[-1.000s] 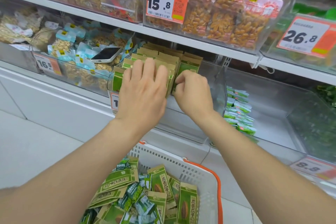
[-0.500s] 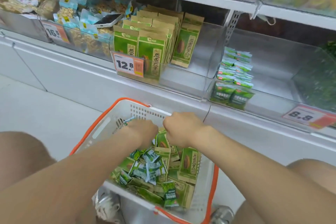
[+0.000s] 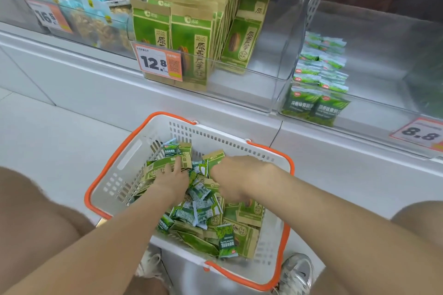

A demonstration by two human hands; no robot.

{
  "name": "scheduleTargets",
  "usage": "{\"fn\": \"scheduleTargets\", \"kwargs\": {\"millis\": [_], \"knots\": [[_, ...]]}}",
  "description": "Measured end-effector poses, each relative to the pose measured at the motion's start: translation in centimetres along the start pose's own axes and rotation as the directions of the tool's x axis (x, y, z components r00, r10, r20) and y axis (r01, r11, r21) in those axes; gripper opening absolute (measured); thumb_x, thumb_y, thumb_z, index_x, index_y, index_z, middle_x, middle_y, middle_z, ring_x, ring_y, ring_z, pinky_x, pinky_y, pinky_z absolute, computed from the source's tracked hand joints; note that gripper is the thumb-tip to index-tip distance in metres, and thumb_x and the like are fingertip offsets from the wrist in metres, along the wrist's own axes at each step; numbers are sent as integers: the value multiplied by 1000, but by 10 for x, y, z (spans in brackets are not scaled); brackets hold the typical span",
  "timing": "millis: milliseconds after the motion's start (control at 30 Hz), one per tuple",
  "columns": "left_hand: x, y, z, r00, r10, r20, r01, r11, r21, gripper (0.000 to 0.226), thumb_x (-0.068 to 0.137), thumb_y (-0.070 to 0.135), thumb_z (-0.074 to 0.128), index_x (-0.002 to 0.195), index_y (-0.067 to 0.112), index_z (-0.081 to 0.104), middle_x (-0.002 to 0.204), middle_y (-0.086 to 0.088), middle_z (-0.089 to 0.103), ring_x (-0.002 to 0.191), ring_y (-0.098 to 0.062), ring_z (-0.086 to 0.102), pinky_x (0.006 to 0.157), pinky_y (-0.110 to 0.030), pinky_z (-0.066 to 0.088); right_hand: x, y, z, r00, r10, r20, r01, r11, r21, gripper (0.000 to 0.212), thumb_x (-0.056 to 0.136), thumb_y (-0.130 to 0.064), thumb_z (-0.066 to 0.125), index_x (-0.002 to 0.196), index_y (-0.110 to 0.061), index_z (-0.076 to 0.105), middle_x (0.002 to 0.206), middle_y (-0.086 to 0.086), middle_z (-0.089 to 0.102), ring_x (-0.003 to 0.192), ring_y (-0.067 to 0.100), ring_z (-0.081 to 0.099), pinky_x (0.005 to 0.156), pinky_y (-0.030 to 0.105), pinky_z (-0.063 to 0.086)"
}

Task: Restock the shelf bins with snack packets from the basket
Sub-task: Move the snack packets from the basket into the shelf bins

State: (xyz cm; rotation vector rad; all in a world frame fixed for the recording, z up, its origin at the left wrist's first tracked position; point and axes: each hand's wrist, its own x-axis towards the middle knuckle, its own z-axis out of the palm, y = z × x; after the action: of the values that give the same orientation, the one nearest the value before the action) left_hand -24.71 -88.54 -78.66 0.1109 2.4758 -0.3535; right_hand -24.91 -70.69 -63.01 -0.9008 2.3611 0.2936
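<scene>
You've left the bin point(image 3: 242, 93) for the basket point(image 3: 121, 172), lower centre: left hand point(image 3: 171, 177) splayed on packets point(image 3: 203, 211), right hand point(image 3: 231, 175) curled, grip unclear. Next load starts.

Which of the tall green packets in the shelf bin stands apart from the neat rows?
The lone packet at the right of the 12.8 bin: it stands tilted by itself, while the rest are packed in rows behind the price tag.
</scene>
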Motion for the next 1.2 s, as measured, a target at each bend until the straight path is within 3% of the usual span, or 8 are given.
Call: {"fn": "scheduleTargets", "kwargs": {"millis": [133,367,533,667,800,967,1067,1200], "knots": [[8,-4,1,1000,15,-16,-15,1000,22,73,100,16,58,161,3,19,170,-26,-3,152,-49,20,121,-57,30,8,-2,-3,1000,-13,7,13,1000,-23,11,97,-8,52,98,-10,63,85,3,56,72,22,62,55,32,49],[8,-8,-25,809,-86,-582,-141,932,-333,32,96,4,65,127,12,60,127,-6,62,112,-25,61,95,-35,49,8,2,-17,999,-12,-46,12,1000,0,15,99,-13,50,85,-18,51,88,2,55,73,21,58,59,34,50],[-22,-10,-67,713,-401,-575,-346,512,-787,14,92,8,76,93,22,72,96,8,72,83,-13,65,80,-34,56,-8,20,-28,972,148,-184,-125,984,129,20,98,-4,50,80,-13,49,82,4,44,66,22,51,52,31,37],[-48,-10,-104,843,-284,-458,-478,-1,-879,30,89,-1,78,90,16,54,89,1,72,68,-13,70,61,-29,55,-14,40,-31,914,283,-292,-145,898,415,18,103,-24,55,90,-12,55,91,8,56,99,33,61,71,35,43],[-76,-9,-133,891,-161,-424,-453,-355,-818,32,93,-4,73,113,11,52,96,-5,75,76,-15,74,57,-28,57,-22,46,-35,852,369,-370,9,698,716,14,100,-28,64,110,-18,65,87,2,69,84,24,65,71,32,51],[-93,-10,-146,887,-163,-433,-461,-376,-803,32,97,4,71,128,7,64,110,-14,78,97,-30,76,87,-50,61,-34,45,-36,815,442,-375,130,491,861,10,100,-28,69,95,-32,61,82,-7,69,77,16,67,66,28,48],[-102,-5,-152,863,-181,-472,-504,-252,-826,21,105,23,63,122,13,69,104,-14,79,93,-25,76,87,-51,61,-37,39,-39,747,507,-430,211,434,876,10,100,-27,69,98,-31,60,77,-3,73,72,17,74,71,40,61],[-117,2,-166,730,-187,-658,-661,56,-749,36,101,52,59,126,25,61,109,2,76,100,-12,74,83,-43,62,-38,32,-51,519,629,-578,336,472,815,10,99,-29,68,107,-28,61,69,1,72,64,19,72,68,40,59]]}}
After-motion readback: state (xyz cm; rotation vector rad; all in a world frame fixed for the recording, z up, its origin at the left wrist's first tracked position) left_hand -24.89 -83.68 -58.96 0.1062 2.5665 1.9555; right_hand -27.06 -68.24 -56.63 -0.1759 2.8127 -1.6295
